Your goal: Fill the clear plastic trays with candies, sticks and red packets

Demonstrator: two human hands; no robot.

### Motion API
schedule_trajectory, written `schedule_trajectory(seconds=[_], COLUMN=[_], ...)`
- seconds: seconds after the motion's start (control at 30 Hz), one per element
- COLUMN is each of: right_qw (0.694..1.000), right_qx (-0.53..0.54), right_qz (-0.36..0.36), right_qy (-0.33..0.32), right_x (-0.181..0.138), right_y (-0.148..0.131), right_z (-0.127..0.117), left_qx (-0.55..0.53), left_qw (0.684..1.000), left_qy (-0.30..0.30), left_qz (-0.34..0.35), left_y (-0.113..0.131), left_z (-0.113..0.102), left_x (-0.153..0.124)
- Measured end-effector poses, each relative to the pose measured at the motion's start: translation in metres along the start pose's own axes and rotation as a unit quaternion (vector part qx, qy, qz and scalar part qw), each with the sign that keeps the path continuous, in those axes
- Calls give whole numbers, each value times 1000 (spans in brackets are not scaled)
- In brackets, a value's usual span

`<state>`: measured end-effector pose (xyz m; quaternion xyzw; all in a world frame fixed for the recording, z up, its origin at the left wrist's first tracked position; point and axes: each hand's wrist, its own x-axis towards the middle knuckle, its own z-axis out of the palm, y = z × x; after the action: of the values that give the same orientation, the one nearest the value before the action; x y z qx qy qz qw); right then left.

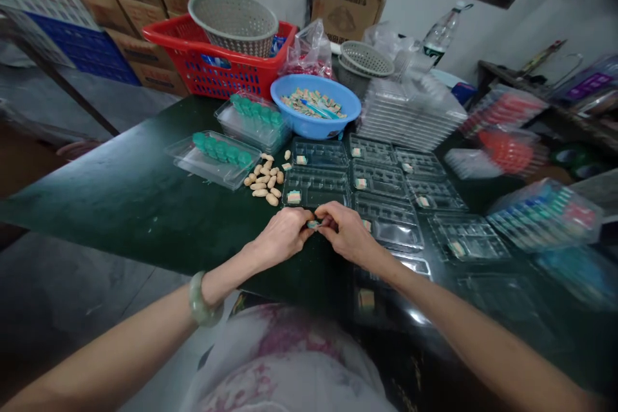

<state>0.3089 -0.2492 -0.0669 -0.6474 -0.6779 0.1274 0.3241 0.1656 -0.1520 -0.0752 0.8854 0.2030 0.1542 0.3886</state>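
Close together over the dark green table, my left hand (288,232) and my right hand (345,233) both pinch a small teal-and-white piece (313,224). Fingertips cover most of it, so its exact kind is unclear. Just beyond them is a clear plastic tray (321,190) with compartments, holding a small orange-and-teal striped piece (293,197) in its left corner. Loose peanuts (262,180) lie to the left of that tray. Further back, a blue basin (316,127) contains many similar small pieces and a blue-and-white item like a pen.
Several more clear trays (386,222) spread to the right, most with one small piece. Packs with green shapes (222,150) sit at the left. Behind stand a red basket (217,71), a grey colander (232,16) and a stack of clear trays (410,112).
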Motion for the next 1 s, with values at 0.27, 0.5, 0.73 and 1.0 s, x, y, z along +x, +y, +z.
schedule_trajectory(seconds=[0.27, 0.5, 0.73, 1.0], right_qw=[974, 975, 994, 936], right_qx=[-212, -203, 47, 288], right_qz=[51, 56, 81, 123], right_qy=[-61, -65, 59, 160], right_x=[-2, 2, -7, -35], right_y=[-14, -20, -22, -17], right_z=[-5, -6, -16, -42], left_qx=[57, 105, 10, -77], left_qw=[998, 994, 1000, 994], left_qy=[-18, -32, -15, -38], left_qz=[11, -4, 14, -70], left_y=[4, 8, 24, 51], left_z=[-1, -2, -22, -12], left_x=[-1, 3, 9, 16])
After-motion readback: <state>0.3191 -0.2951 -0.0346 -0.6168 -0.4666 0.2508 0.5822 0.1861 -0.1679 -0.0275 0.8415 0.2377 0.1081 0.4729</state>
